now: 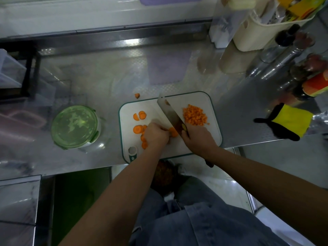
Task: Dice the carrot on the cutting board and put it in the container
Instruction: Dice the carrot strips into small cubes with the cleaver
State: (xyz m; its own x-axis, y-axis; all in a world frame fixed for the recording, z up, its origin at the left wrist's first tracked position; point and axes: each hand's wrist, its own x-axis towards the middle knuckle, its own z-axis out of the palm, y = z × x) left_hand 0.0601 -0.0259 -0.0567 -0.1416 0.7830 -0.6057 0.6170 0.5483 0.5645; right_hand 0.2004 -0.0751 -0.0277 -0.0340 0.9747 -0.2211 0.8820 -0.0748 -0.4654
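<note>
Left hand (156,134) curled over a carrot piece (173,131) on the board (200,100) at the bench's (99,80) near edge, right hand (197,139) gripped the knife (170,112), blade touching the piece, slices (139,115) lay left of the hands, dice (194,115) right of the blade, lidded container (75,128) stood farther left, bottles (309,84) near the right edge.

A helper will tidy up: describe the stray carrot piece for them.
Start at the white, green-rimmed cutting board on the steel counter. Just past its far left corner lies a small orange carrot chunk. It alone lies off the board, on bare metal.
</note>
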